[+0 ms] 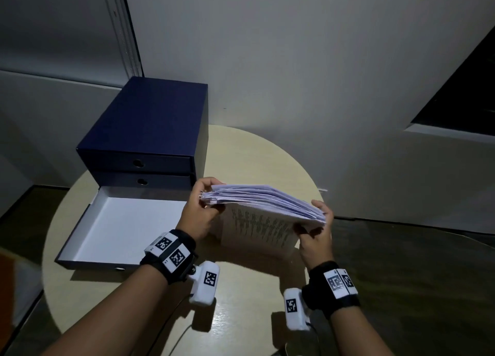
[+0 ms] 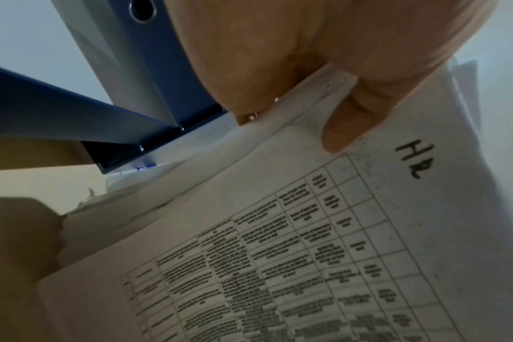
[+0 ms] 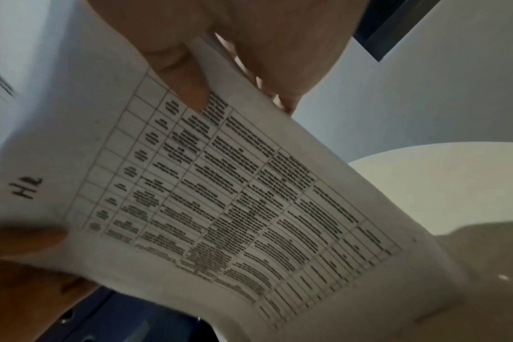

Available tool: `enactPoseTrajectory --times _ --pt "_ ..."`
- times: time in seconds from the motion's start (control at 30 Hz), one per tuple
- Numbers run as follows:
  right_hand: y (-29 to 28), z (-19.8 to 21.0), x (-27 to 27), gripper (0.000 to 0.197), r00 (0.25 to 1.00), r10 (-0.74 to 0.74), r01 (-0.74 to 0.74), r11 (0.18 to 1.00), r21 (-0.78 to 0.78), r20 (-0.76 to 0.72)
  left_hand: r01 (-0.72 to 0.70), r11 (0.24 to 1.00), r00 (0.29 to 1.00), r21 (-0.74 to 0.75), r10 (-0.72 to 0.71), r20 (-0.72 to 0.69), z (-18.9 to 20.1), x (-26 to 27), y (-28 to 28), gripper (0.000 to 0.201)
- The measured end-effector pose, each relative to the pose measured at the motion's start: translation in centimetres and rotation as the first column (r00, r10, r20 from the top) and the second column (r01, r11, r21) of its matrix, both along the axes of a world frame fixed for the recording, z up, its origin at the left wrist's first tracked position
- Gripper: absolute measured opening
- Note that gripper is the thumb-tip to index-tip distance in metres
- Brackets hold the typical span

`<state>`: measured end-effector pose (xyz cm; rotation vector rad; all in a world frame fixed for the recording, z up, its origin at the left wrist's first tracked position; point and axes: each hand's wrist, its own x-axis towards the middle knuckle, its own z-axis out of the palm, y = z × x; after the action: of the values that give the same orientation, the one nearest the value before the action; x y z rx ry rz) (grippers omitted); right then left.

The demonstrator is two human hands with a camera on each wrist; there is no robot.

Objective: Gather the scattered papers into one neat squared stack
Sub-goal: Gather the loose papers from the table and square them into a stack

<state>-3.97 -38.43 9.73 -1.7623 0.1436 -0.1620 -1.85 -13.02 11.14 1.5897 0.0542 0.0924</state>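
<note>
One round worktop (image 1: 241, 152). One dark blue drawer cabinet (image 1: 150, 130) with two closed drawers, plus one pulled-out drawer tray (image 1: 120, 221) lying before it. One sheaf of papers (image 1: 262, 200), its sheets too many and too close to count. Two hands: left hand (image 1: 198, 216), right hand (image 1: 316, 235). Two wrist cameras, one per wrist.

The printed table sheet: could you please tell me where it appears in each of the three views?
Head: sheet hangs under the paper stack, centre, between both hands.
Left wrist: sheet fills the lower right.
Right wrist: sheet runs diagonally across the centre.
Shared landmark: the blue drawer box, partly visible in every view.
</note>
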Motion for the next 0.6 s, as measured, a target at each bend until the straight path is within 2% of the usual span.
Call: enactPoseTrajectory --times 0.1,0.23,0.3,0.37,0.43,0.53,0.6 --pt "0.4 -0.1 0.1 0.036 0.999 0.004 -0.007 0.997 -0.078 -0.036 0.037 0.999 0.999 -0.028 -0.036 0.015 0.5 -0.1 -0.9 0.024" --pt "0.1 1.3 0.6 0.031 0.993 -0.114 0.114 0.993 0.039 -0.02 0.01 0.996 0.999 -0.092 -0.006 0.047 2.6 -0.5 -1.5 0.025" --pt "-0.1 2.0 0.4 0.037 0.995 -0.103 0.102 0.992 0.067 0.011 0.0 0.992 0.996 -0.129 0.012 0.092 3.6 -0.8 -1.6 0.028" --pt "-0.3 1.9 -0.1 0.054 0.998 -0.051 0.048 0.992 0.116 0.022 0.011 0.989 0.991 -0.147 0.009 0.131 4.0 -1.2 -1.8 0.032" --pt "-0.4 1.2 -0.7 0.065 1.0 0.012 -0.009 0.994 0.109 -0.021 0.018 0.99 0.992 -0.138 0.0 0.127 3.5 -1.5 -1.7 0.042" --pt "-0.4 -0.6 -1.1 0.058 0.999 0.028 -0.028 1.0 0.01 -0.041 -0.044 0.996 0.998 -0.075 0.047 0.033 1.9 -1.4 -1.1 0.057" --pt "-0.2 -1.3 -1.1 0.052 0.998 0.03 -0.028 0.999 0.037 -0.047 -0.067 0.996 0.998 -0.065 0.066 -0.015 1.1 -1.0 -0.5 0.061"
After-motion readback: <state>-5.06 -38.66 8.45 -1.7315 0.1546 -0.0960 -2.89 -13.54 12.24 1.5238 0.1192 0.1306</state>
